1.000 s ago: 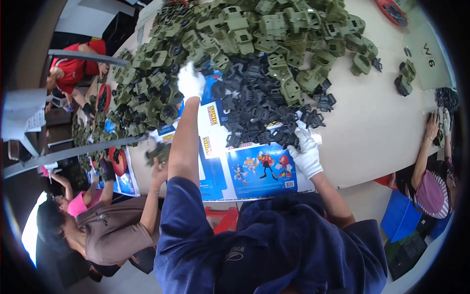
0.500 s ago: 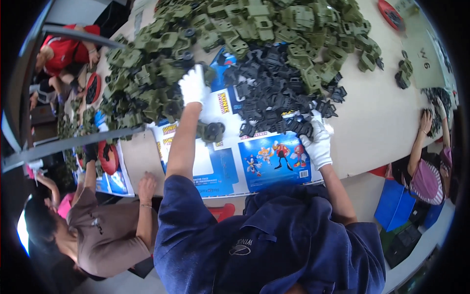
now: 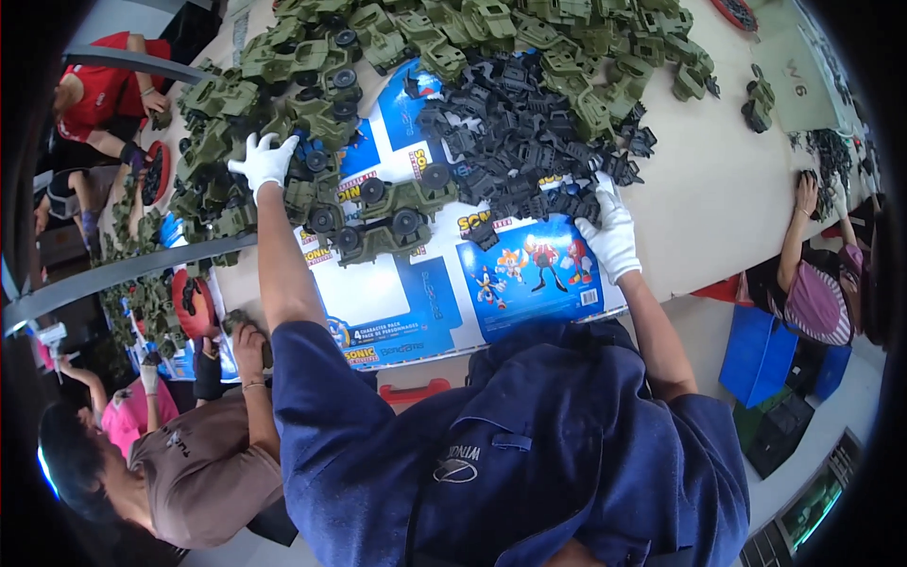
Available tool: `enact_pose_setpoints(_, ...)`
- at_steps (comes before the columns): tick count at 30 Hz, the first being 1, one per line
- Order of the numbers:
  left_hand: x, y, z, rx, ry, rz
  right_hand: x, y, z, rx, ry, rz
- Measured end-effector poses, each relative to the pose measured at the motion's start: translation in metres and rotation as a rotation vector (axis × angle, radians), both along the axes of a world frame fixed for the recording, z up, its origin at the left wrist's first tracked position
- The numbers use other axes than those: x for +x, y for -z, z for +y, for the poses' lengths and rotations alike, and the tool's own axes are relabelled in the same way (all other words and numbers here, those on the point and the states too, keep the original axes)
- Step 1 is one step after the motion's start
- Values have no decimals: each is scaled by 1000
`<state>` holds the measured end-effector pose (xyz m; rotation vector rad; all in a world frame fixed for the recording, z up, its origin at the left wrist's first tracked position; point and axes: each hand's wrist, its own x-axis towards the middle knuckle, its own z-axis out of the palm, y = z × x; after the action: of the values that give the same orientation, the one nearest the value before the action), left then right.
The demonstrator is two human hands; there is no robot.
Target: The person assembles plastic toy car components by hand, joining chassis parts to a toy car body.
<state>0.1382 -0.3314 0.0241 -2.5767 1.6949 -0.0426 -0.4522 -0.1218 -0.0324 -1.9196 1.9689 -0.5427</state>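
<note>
My left hand (image 3: 263, 163), in a white glove, is over the pile of olive-green toy vehicles (image 3: 222, 104) on the left. Its fingers are spread and nothing shows in them. Just right of it, several green vehicles with black wheels (image 3: 392, 222) lie on printed blue-and-white card sheets (image 3: 435, 293). My right hand (image 3: 612, 236), also gloved, rests at the near right edge of a heap of black plastic parts (image 3: 520, 132). Its thumb and fingers are apart beside the nearest black pieces; whether it touches one is hard to tell.
More green vehicle bodies (image 3: 472, 28) are heaped at the back. A grey metal bar (image 3: 132, 274) crosses on the left, near a red tray (image 3: 194, 302) and a co-worker in brown (image 3: 203, 463). Blue bins (image 3: 756, 354) stand at the right, near another person's hand (image 3: 805, 194).
My left hand has moved left and slightly nearer, its fingers spreading. More wheeled green vehicles now lie on the card sheets. My right hand has stayed by the black heap.
</note>
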Motion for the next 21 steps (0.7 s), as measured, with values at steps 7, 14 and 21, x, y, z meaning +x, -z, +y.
enact_pose_setpoints(7,-79,-7,67,-96,59,269,4,2,2,42,120,-16)
enact_pose_setpoints(14,-159,-21,151,-65,242,371,1,5,6,160,137,-122)
enact_pose_setpoints(21,-170,-33,150,8,128,640,-25,-10,18,284,60,-290)
